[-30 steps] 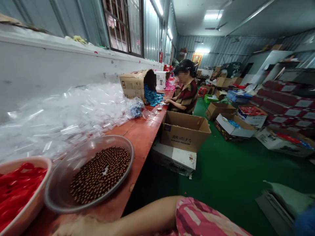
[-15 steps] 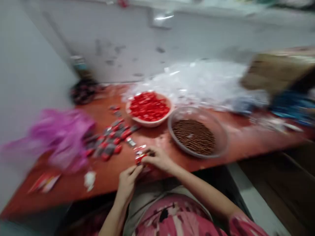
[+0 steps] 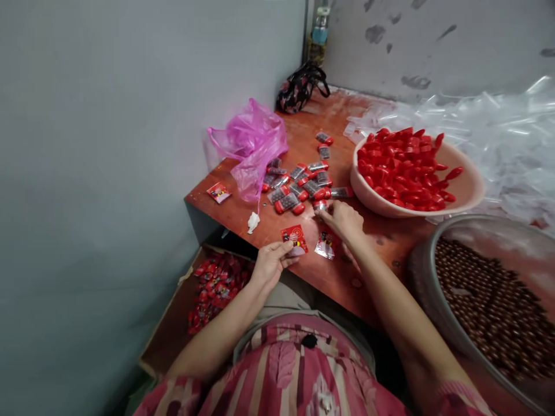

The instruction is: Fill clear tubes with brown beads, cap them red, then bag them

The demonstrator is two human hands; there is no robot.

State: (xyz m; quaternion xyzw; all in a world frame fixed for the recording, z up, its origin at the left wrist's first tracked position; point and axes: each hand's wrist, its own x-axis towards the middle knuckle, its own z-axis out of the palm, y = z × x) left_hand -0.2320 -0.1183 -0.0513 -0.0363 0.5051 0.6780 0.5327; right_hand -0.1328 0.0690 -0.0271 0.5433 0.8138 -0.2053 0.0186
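Note:
My left hand (image 3: 272,263) is closed, pinching the edge of a small red printed card (image 3: 295,236) at the table's front edge. My right hand (image 3: 344,222) has its thumb and fingertips closed on a small clear container with a red cap (image 3: 319,206). A shiny red-and-silver printed packet (image 3: 325,245) lies on the table below my right hand. Beyond my hands, several red-capped clear tubes filled with dark beads (image 3: 299,188) lie in a loose pile.
A pink bowl of red caps (image 3: 470,188) and a grey basin of brown balls (image 3: 427,260) stand at right. Clear plastic pieces (image 3: 511,138) heap behind. A pink bag (image 3: 255,136) lies left. A carton (image 3: 162,329) of red packets sits below the table.
The view has swung left and come closer. My hands, earlier together at a red item, are now apart: the left holds a card, the right has reached to the pile's near edge.

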